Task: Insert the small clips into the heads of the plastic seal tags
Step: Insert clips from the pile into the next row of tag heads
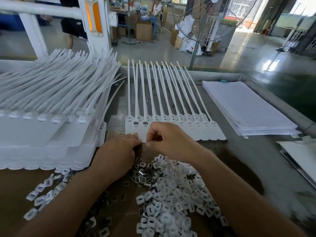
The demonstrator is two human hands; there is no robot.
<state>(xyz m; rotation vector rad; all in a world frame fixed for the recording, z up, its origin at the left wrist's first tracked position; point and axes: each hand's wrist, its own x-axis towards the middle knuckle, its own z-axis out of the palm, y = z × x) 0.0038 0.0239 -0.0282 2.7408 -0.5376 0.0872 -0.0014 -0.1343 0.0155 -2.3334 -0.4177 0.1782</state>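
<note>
A row of white plastic seal tags (172, 106) lies flat on the metal table, straps pointing away, heads toward me. The two heads at the left (141, 123) show grey clips in their slots. My left hand (119, 151) rests at the near edge of the row with its fingertips on the tag flags. My right hand (164, 139) hovers over the row's left part, fingers curled, thumb and forefinger pinched together; what they pinch is too small to make out. A heap of small white and metal clips (172, 190) lies under my wrists.
A tall stack of white seal tags (49, 117) fills the left side. More clips (42, 194) are scattered on brown cardboard at the near left. A pile of lined paper sheets (248, 106) lies at the right. A standing fan (210, 17) rises behind the table.
</note>
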